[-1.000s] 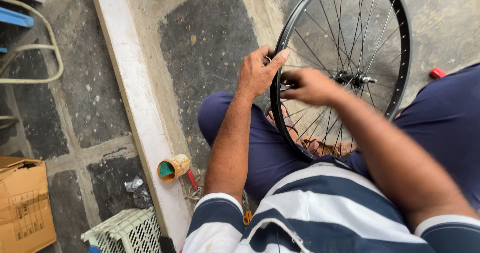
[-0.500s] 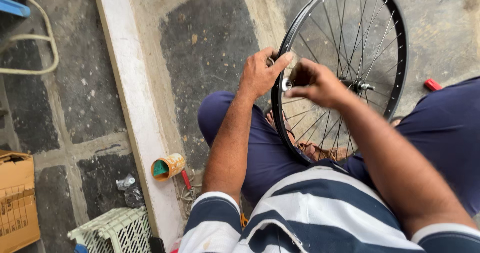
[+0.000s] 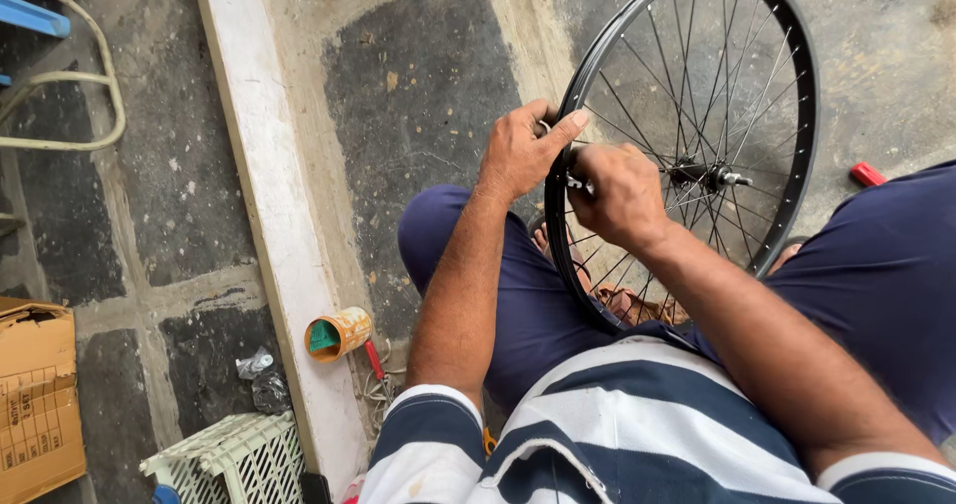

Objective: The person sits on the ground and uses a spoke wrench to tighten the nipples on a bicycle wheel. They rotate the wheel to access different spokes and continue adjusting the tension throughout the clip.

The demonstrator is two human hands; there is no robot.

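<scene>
Both your hands pinch at the rim of the black spoked bicycle wheel (image 3: 687, 145).
Left fingers (image 3: 558, 130) clamp the rim; your right hand (image 3: 617, 195) closes on a small metal tool at a spoke. Upright between your knees, the wheel looks light and stiff, its spokes thin: hold the rim.

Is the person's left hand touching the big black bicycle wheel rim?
Touching. In the head view, the left hand grips the black spoked bicycle wheel rim, thumb lying across its edge, with no gap showing between them.
</scene>
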